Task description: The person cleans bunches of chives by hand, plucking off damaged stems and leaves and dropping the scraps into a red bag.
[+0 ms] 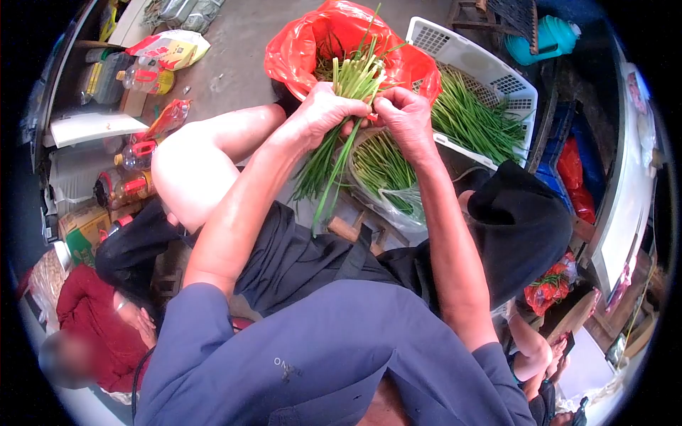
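Observation:
My left hand point(328, 112) is wrapped round a bunch of long green stalks point(354, 79), whose pale cut ends point up and whose leaves hang down. At the right side of the bunch, my right hand point(403, 112) has its thumb and fingers pinched together; what lies between them is too small to tell. Just beyond both hands stands an open red plastic bag point(288, 53) with loose plant bits inside. A white basket point(529, 106) at the right holds more green stalks. Below my hands, a round container point(383, 160) with a clear bag holds further stalks.
Bottles point(135, 188) and packets stand along the left. A teal jug point(554, 39) is at the back right. One person in a dark red top point(89, 312) sits at the lower left; another person's arm point(529, 348) shows at the lower right.

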Demonstrator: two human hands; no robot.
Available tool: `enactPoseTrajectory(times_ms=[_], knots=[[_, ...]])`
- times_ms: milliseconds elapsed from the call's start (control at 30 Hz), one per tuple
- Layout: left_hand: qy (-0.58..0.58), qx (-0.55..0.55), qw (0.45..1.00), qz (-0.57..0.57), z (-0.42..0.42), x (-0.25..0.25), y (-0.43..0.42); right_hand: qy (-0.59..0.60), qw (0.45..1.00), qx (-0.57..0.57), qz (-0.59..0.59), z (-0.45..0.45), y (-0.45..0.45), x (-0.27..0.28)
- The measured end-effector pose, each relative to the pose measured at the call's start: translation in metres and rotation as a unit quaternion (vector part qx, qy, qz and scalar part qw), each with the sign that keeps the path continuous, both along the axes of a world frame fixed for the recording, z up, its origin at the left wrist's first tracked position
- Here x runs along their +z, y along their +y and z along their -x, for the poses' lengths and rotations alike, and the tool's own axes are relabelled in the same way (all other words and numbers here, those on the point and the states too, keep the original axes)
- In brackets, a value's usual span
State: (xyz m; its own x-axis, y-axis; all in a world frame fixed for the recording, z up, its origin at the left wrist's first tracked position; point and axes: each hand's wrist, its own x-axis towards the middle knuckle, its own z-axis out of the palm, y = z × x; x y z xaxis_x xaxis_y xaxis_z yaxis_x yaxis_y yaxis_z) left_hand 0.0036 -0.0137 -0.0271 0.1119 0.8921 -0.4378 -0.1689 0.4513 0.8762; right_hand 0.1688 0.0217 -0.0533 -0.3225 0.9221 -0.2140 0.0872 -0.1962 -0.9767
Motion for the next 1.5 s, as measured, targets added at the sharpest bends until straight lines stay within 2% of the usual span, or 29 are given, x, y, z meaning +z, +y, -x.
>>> enactPoseTrajectory(times_ms=[233,267,433,500,567,667,733,900,967,1133,1500], knots=[[-0.009,0.018,0.999,0.031,0.004,0.004,-0.005,-0.013,0.998,-0.060,-0.034,0.000,0.007,-0.005],[-0.021,0.031,0.999,0.028,0.004,0.004,-0.006,0.008,0.998,-0.070,0.003,-0.003,0.009,-0.005],[-0.033,0.038,0.998,0.022,0.007,0.006,-0.007,0.014,0.996,-0.089,-0.002,-0.008,0.022,-0.008],[-0.041,0.038,0.998,0.024,0.008,0.008,-0.007,0.076,0.986,-0.150,0.021,-0.005,0.029,-0.007],[-0.061,0.011,0.998,0.022,0.011,0.008,-0.008,0.084,0.984,-0.158,0.012,0.000,0.032,-0.007],[-0.084,0.024,0.996,0.023,0.011,0.007,-0.007,0.099,0.984,-0.147,0.008,0.004,0.032,-0.008],[-0.085,0.031,0.996,0.022,0.011,0.004,-0.007,0.088,0.991,-0.090,0.055,0.002,0.027,-0.008],[-0.086,0.039,0.995,0.014,0.009,0.003,-0.006,0.115,0.983,-0.039,0.137,0.007,0.007,0.003],[-0.086,0.049,0.995,0.016,0.008,0.001,-0.005,0.137,0.981,0.034,0.132,0.008,0.003,0.005],[-0.091,0.044,0.995,0.013,0.006,0.001,-0.005,0.172,0.972,0.026,0.157,0.008,0.004,0.000],[-0.109,0.018,0.993,0.027,0.007,-0.006,-0.003,0.127,0.987,0.047,0.084,0.008,0.001,-0.007]])
